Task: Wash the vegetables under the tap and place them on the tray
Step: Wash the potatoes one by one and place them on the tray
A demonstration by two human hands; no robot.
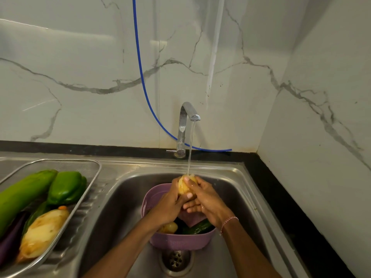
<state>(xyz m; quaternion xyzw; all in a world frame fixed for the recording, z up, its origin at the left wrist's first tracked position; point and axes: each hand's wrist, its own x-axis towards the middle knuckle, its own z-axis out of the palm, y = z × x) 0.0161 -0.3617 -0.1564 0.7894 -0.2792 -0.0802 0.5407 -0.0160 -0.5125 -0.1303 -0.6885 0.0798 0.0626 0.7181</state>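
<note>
Partway. Vegetables [66, 187] lie on tray [88, 163] left of tap [187, 117]. Left hand [168, 205] and right hand [206, 199] together clasp potato [185, 186] beneath tap. Basket [176, 240] below tap apparently holds more.

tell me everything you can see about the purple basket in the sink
The purple basket is a plastic-looking colander with small holes in its wall and a rounded rim. It stands upright on the bottom of the steel sink, just behind the drain. Inside lie a yellowish potato and a dark green vegetable. The left hand and right hand hold a wet potato above it; whether the forearms touch its rim is unclear.
</note>
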